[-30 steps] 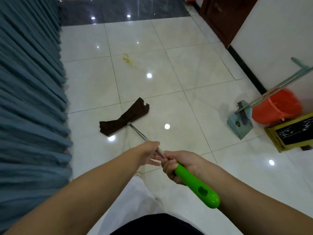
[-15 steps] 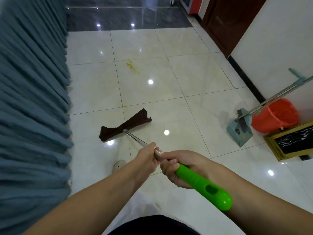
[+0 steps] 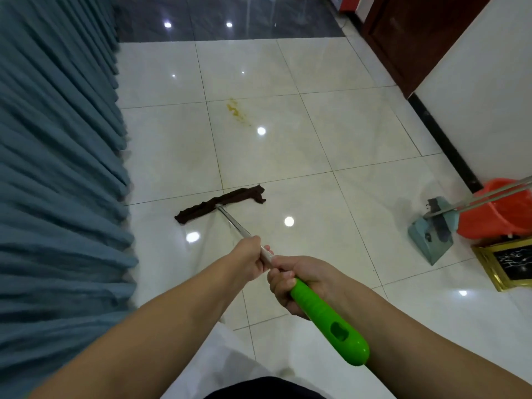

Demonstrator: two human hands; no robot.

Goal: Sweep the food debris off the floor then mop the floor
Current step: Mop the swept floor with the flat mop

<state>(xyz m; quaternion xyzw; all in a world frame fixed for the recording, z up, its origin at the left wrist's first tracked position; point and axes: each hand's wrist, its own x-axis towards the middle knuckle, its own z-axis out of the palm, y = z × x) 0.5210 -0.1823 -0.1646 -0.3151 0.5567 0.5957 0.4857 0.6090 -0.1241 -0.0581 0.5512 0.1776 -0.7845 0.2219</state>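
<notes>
1. Since half a second ago we see the mop head (image 3: 220, 205) has swung from a slanted lie to a flatter line across the tile joint, and the yellow stain (image 3: 236, 110) now sits farther up the floor (image 3: 331, 133) from it.
2. Both hands keep their hold as before: the left hand (image 3: 250, 256) curls round the bare metal shaft (image 3: 234, 223), and the right hand (image 3: 296, 279) grips the top of the green handle (image 3: 331, 321) just behind it.
3. We find the mop head a dark brown, limp, crumpled cloth strip, lying flat on the floor ahead of the hands.
4. The shaft is thin, shiny metal; the handle is glossy plastic, rounded at its end, with an oval hole.
5. The floor is polished cream tile with fine joints and bright light spots; the stain is a thin, grainy smear.
6. Pleated blue-grey curtains (image 3: 57, 168) hang at left.
7. At right, a teal dustpan (image 3: 431, 234) stands just beside an orange bucket (image 3: 495, 214) near a gilt-framed panel (image 3: 506, 263).
</notes>
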